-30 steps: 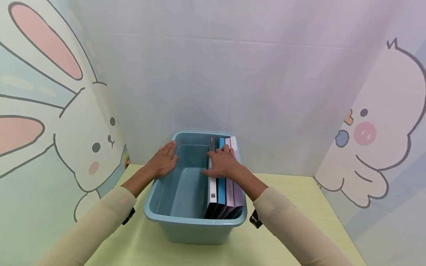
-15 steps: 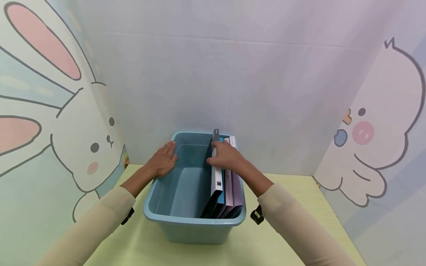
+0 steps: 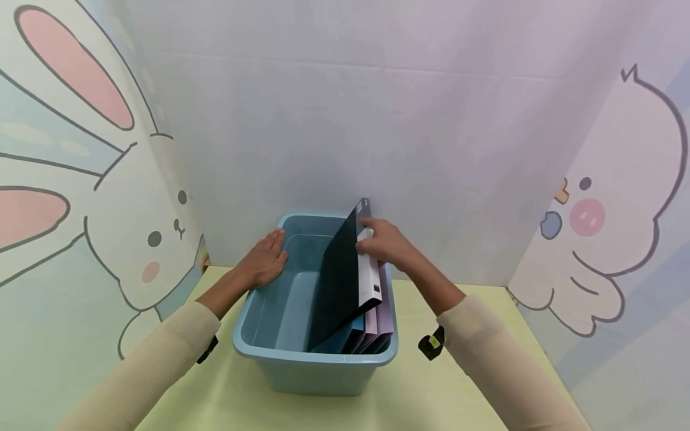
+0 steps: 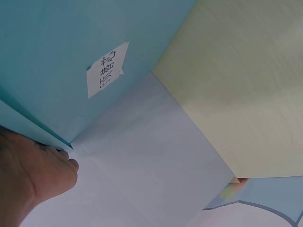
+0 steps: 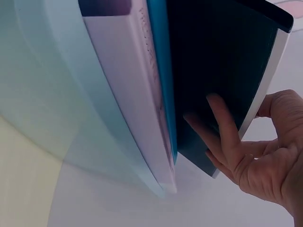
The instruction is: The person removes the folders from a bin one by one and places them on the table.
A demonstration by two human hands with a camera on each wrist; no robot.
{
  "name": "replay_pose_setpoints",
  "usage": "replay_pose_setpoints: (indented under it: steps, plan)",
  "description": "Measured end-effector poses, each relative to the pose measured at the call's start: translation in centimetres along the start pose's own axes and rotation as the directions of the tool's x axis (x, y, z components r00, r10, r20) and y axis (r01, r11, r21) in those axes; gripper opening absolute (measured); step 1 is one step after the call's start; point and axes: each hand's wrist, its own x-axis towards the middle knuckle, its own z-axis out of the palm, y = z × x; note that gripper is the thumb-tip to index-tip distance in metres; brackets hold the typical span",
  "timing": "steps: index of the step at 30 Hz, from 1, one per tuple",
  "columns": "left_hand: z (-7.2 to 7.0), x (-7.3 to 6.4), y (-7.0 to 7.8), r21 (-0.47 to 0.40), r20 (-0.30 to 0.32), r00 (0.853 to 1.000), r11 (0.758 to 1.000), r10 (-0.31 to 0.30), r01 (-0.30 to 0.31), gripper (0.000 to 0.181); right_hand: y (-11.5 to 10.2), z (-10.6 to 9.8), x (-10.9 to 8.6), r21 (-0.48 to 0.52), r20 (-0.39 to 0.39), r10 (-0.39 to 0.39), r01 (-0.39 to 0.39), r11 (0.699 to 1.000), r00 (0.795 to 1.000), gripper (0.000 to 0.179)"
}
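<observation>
My right hand (image 3: 387, 244) grips a black-covered book (image 3: 335, 281) by its white spine, which has a dark upper end. The book is raised and tilted, its top above the rim of the blue plastic tub (image 3: 318, 378). In the right wrist view the fingers (image 5: 226, 125) lie across the dark cover, with the thumb on the spine's other side. Upright along the tub's right wall stand a blue book (image 5: 162, 71), a pink book (image 3: 370, 323) and a purple book (image 3: 386, 311). My left hand (image 3: 265, 261) rests on the tub's left rim, fingers extended.
The tub stands on a pale yellow table (image 3: 453, 383) close to the back wall (image 3: 442, 179). A white paper label (image 4: 108, 71) with handwriting is stuck to the tub's outside. Printed side walls show a rabbit (image 3: 145, 227) and a white cartoon figure (image 3: 609, 227).
My right hand has taken hold of the black-covered book, drawn it up and rightward out of the row, and tilted it so its cover shows. The left hand has stayed on the rim.
</observation>
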Motion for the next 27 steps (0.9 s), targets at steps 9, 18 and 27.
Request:
replay_pose_setpoints:
  steps: [9, 18, 27]
  plan:
    - [0.0, 0.0, -0.1, 0.002, 0.004, 1.000, 1.000, 0.003, -0.003, 0.068, 1.6, -2.3, -0.5, 0.226, 0.025, 0.037, -0.042, 0.973, 0.999, 0.080]
    - [0.0, -0.2, 0.0, 0.014, 0.009, 1.000, 1.000, -0.014, 0.014, 0.069, 4.2, -3.6, -1.4, 0.313, 0.021, -0.050, 0.041, 0.949, 0.999, 0.083]
    - [-0.2, 0.0, 0.4, 0.100, 0.030, 0.999, 0.995, -0.034, 0.031, 0.071, 6.1, -4.5, -2.0, 0.422, 0.054, -0.069, 0.040, 0.906, 0.996, 0.082]
